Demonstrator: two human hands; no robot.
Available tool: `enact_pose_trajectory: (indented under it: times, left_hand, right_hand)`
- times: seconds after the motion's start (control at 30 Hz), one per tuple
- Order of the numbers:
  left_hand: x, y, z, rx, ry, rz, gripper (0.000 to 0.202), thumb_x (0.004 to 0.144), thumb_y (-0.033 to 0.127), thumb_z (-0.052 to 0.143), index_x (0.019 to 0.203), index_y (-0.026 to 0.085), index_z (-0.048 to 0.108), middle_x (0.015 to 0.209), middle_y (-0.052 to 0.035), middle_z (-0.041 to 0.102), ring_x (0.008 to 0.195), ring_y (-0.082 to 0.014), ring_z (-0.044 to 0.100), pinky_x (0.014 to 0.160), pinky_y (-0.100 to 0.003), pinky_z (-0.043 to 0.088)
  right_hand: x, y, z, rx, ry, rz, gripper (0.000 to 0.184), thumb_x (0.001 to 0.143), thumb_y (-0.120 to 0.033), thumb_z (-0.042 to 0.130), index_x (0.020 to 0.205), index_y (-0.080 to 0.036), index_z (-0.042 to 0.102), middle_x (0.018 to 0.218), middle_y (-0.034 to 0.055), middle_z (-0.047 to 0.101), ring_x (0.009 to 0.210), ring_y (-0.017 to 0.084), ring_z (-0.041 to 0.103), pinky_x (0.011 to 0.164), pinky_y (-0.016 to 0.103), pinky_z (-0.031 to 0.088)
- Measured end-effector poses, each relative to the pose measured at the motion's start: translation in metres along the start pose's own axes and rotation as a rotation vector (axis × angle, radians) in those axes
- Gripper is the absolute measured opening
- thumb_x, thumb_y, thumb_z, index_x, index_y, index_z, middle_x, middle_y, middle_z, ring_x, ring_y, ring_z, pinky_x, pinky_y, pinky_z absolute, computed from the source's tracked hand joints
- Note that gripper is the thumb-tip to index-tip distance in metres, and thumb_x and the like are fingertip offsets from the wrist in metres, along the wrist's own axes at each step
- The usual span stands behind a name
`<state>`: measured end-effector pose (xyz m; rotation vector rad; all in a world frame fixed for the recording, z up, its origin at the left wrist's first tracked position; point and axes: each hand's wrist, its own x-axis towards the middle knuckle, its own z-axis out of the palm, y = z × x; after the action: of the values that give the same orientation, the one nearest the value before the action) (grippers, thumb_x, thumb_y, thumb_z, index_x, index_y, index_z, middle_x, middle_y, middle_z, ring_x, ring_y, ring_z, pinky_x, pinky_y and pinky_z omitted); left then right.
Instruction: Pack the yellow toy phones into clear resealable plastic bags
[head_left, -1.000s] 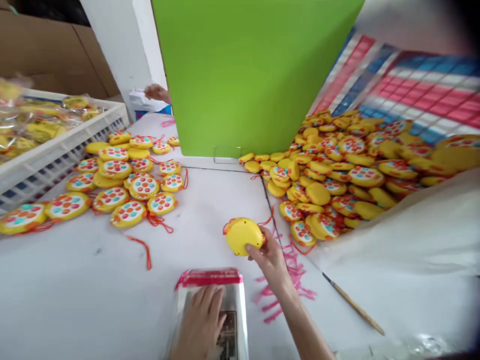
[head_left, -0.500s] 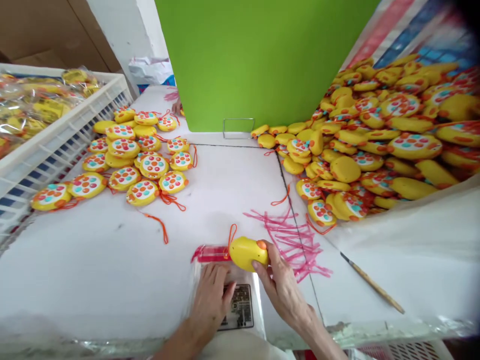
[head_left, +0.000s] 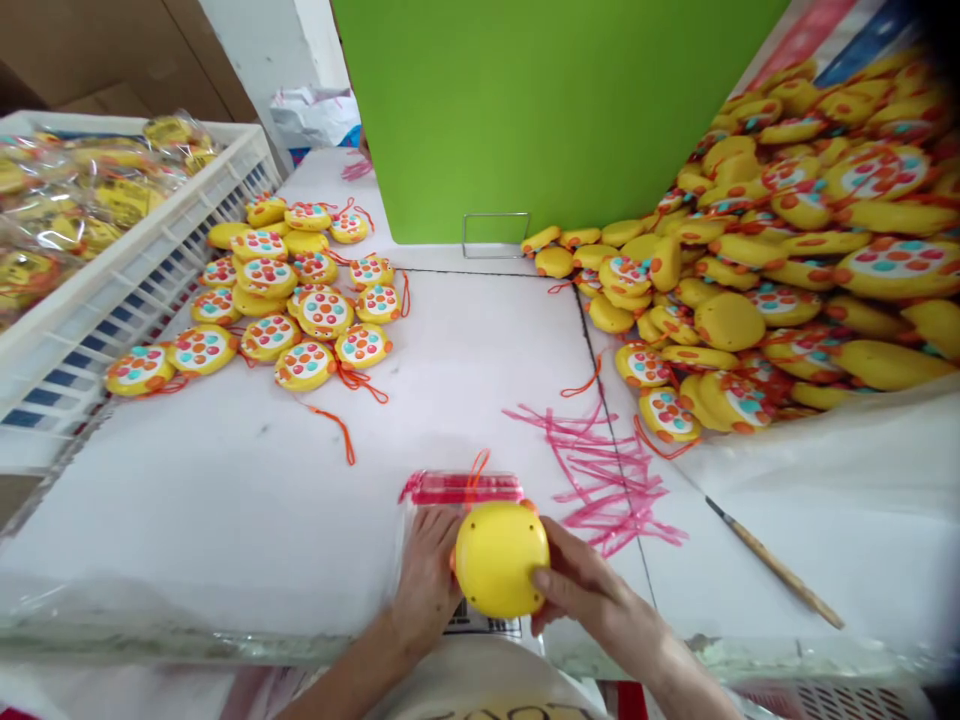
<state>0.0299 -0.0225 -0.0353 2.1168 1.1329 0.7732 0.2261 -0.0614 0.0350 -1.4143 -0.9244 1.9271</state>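
My right hand (head_left: 592, 590) is closed on a yellow toy (head_left: 502, 560), thumb on its plain back and fingers around the right edge. Small holes dot that back, and orange nubs stick out at the rim. From its top an orange cord loop (head_left: 478, 470) rises. My left hand (head_left: 429, 575) lies on clear plastic bags (head_left: 405, 515) with printed labels, just left of the toy; its fingers are stretched out, its thumb hidden behind the toy. Pink tape (head_left: 465, 487) crosses the top of the bags.
Left on the white table (head_left: 247, 500) lies a group of yellow toys (head_left: 304, 365) with dotted faces; a large heap (head_left: 727, 320) is at right. A white crate (head_left: 247, 165) holds bagged toys. A wooden-handled tool (head_left: 780, 565) lies at right; a green board (head_left: 540, 120) stands behind.
My right hand has brought the toy down over the bags, close against my left hand, and its back has turned more toward me. The whole view has shifted slightly.
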Motion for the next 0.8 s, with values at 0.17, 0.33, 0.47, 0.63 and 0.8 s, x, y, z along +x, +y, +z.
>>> enact_pose_trajectory:
  times: [0.17, 0.33, 0.47, 0.63, 0.8]
  left_hand:
    - [0.001, 0.007, 0.002, 0.182, 0.029, 0.081, 0.023, 0.084, 0.01, 0.04, 0.091, 0.016, 0.061, 0.09, -0.0092, 0.063, 0.085, -0.0232, 0.053, 0.073, -0.038, 0.043]
    - [-0.003, 0.015, -0.011, 0.175, -0.053, 0.079, 0.022, 0.09, 0.012, 0.039, 0.096, 0.016, 0.06, 0.089, -0.0062, 0.066, 0.088, -0.0216, 0.053, 0.089, -0.044, 0.037]
    - [-0.008, 0.009, -0.033, 0.139, 0.006, 0.046, 0.018, 0.088, 0.012, 0.048, 0.098, 0.02, 0.06, 0.089, -0.0026, 0.068, 0.091, -0.0195, 0.055, 0.095, -0.042, 0.035]
    - [-0.005, -0.004, -0.061, -0.021, 0.13, -0.407, 0.019, 0.089, 0.03, 0.048, 0.098, 0.019, 0.06, 0.093, -0.006, 0.066, 0.086, -0.0187, 0.059, 0.07, -0.028, 0.048]
    - [0.006, -0.002, -0.061, -0.412, -0.073, -0.713, 0.029, 0.087, 0.041, 0.046, 0.098, 0.016, 0.058, 0.079, -0.0035, 0.066, 0.07, -0.0158, 0.061, 0.06, -0.023, 0.047]
  right_hand:
    - [0.028, -0.014, 0.024, -0.04, 0.218, -0.149, 0.055, 0.091, -0.043, 0.046, 0.139, -0.025, 0.025, 0.11, 0.0088, 0.055, 0.072, 0.015, 0.059, 0.063, 0.03, 0.055]
    - [0.037, -0.008, 0.026, -0.701, 0.216, -0.36, 0.045, 0.096, -0.029, 0.034, 0.14, -0.025, 0.024, 0.114, 0.0099, 0.058, 0.09, 0.02, 0.061, 0.08, 0.033, 0.05]
    - [0.034, -0.013, 0.02, -0.879, 0.211, -0.35, 0.045, 0.097, -0.028, 0.032, 0.142, -0.023, 0.025, 0.106, 0.0101, 0.064, 0.083, 0.022, 0.063, 0.071, 0.032, 0.051]
    - [0.03, -0.017, 0.016, -0.924, 0.208, -0.358, 0.043, 0.097, -0.027, 0.033, 0.14, -0.023, 0.031, 0.111, 0.0098, 0.063, 0.088, 0.022, 0.063, 0.074, 0.032, 0.051]
    - [0.03, -0.013, 0.015, -1.001, 0.202, -0.396, 0.041, 0.098, -0.028, 0.029, 0.139, -0.023, 0.034, 0.107, 0.0098, 0.063, 0.087, 0.022, 0.063, 0.071, 0.033, 0.052]
